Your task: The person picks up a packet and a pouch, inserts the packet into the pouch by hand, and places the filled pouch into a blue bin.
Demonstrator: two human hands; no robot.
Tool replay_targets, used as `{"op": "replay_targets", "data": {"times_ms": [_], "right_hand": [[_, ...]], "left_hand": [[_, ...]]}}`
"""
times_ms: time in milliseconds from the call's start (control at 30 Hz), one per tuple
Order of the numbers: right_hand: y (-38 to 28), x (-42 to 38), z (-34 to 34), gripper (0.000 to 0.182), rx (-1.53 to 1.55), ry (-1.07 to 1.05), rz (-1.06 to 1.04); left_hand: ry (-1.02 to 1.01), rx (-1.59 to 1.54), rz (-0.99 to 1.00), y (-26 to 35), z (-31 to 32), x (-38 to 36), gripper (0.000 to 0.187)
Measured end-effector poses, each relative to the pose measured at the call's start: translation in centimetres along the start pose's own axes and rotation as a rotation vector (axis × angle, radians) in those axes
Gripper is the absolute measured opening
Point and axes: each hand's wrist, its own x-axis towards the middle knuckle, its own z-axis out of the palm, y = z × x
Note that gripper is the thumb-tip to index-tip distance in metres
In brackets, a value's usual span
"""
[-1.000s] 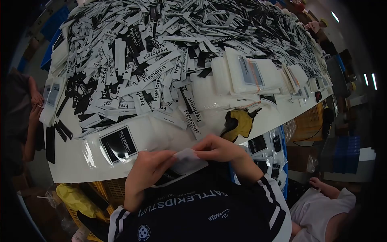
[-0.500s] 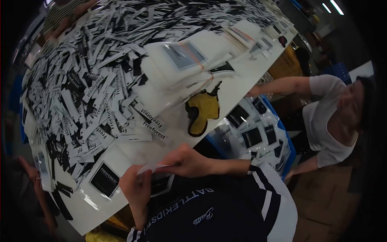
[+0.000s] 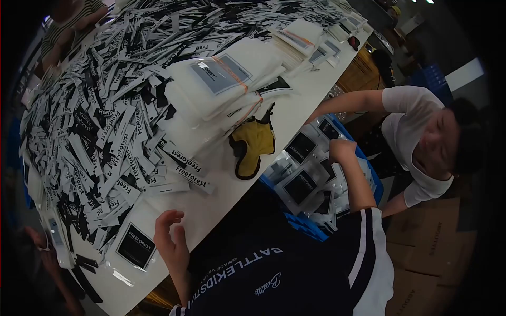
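My left hand (image 3: 173, 242) is raised above the table's near edge, thumb and fingers apart and nothing in it. Beside it a clear plastic packet with a black FREEFOREST label (image 3: 136, 246) lies flat on the white table (image 3: 203, 224). My right hand (image 3: 342, 151) reaches over a blue crate (image 3: 373, 176) full of similar packets. Its fingers are curled closed, and what they hold, if anything, is hidden. A clear packet with a black label (image 3: 300, 187) lies on top, left of that hand.
A large heap of black and white Freeforest strips (image 3: 118, 142) covers much of the table. Stacks of clear bags (image 3: 205, 79) and a yellow and black glove-like item (image 3: 255, 145) lie nearer. At the right a co-worker (image 3: 416, 126) reaches toward the crate; cardboard boxes (image 3: 427, 253) stand behind.
My hands have parted from the clear plastic they pinched together. My right hand has moved right, over the crate; my left stays by the table edge, now opened. The view has shifted slightly.
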Motion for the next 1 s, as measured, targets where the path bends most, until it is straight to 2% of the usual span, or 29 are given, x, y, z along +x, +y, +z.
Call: {"op": "replay_targets", "data": {"times_ms": [33, 67, 133, 200, 233, 267, 333, 367, 400, 467, 500, 567, 600, 700, 733, 800, 867, 900, 967, 1000], "right_hand": [[-0.3, -0.9, -0.3, 0.047, -0.010, 0.114, 0.213], [-1.4, -2.3, -1.4, 0.043, 0.099, 0.190, 0.174], [-4.2, -3.9, -3.2, 0.042, 0.089, 0.252, -0.168], [-8.3, -5.5, -5.4, 0.035, 0.239, 0.363, -0.734], [-10.7, -6.9, -7.0, 0.034, 0.283, 0.302, -0.900], [-13.0, -7.7, -8.2, 0.033, 0.324, 0.235, -1.066], [-17.5, -7.5, -9.2, 0.027, 0.269, 0.253, -1.322], [-20.0, -6.5, -9.0, 0.025, 0.352, 0.378, -1.444], [-22.5, -5.7, -9.4, 0.025, 0.339, 0.378, -1.472], [-26.9, -4.5, -10.1, 0.017, 0.067, 0.477, -1.322], [-28.3, -4.1, -9.4, 0.017, 0.056, 0.483, -1.338], [-30.4, -3.5, -7.5, 0.010, -0.135, 0.421, -1.168], [-30.8, -3.2, -7.1, 0.010, -0.146, 0.425, -1.179], [-30.7, -1.7, -6.9, 0.006, -0.081, 0.408, -1.225], [-30.6, -1.1, -7.0, 0.009, 0.030, 0.448, -1.305], [-30.6, -0.9, -7.6, 0.012, 0.138, 0.492, -1.375], [-31.1, -1.7, -8.7, 0.015, 0.383, 0.594, -1.291], [-31.5, -1.8, -9.1, 0.015, 0.377, 0.598, -1.288], [-32.0, -1.8, -9.9, 0.017, 0.323, 0.657, -1.094], [-31.8, -1.9, -10.0, 0.017, 0.322, 0.663, -1.090]], "left_hand": [[0.082, 0.109, 0.011, -0.3, -0.9, -0.5, 0.019], [0.122, 0.212, -0.041, -0.5, -1.9, -1.0, 0.018], [0.193, 0.333, -0.020, -1.2, -3.1, -1.7, 0.023], [0.254, 0.616, 0.018, -1.4, -3.7, -2.4, 0.039], [0.254, 0.787, 0.026, -1.4, -3.7, -2.6, 0.049], [0.211, 0.786, -0.061, -1.6, -3.9, -2.9, 0.067], [0.194, 0.903, -0.022, -3.4, -4.0, -3.2, 0.072], [0.199, 0.907, 0.008, -3.8, -4.0, -3.3, 0.071], [0.195, 0.888, 0.008, -4.0, -4.1, -3.4, 0.071], [0.210, 0.863, 0.010, -4.4, -4.0, -3.8, 0.070], [0.229, 0.868, 0.006, -4.5, -4.0, -3.9, 0.070], [0.238, 0.846, 0.001, -4.5, -4.1, -3.9, 0.069], [0.261, 0.815, -0.009, -4.3, -4.0, -3.8, 0.067], [0.278, 0.722, -0.041, -3.7, -4.2, -3.7, 0.062], [0.282, 0.715, -0.041, -3.8, -4.3, -3.7, 0.062], [0.297, 0.713, -0.035, -3.9, -4.3, -3.6, 0.047], [0.321, 0.620, -0.050, -3.4, -4.6, -3.3, 0.041], [0.343, 0.539, -0.068, -3.0, -4.8, -3.2, 0.037], [0.373, 0.525, -0.081, -2.5, -4.8, -2.8, 0.037], [0.398, 0.485, -0.114, -2.8, -5.0, -2.7, 0.037]]}}
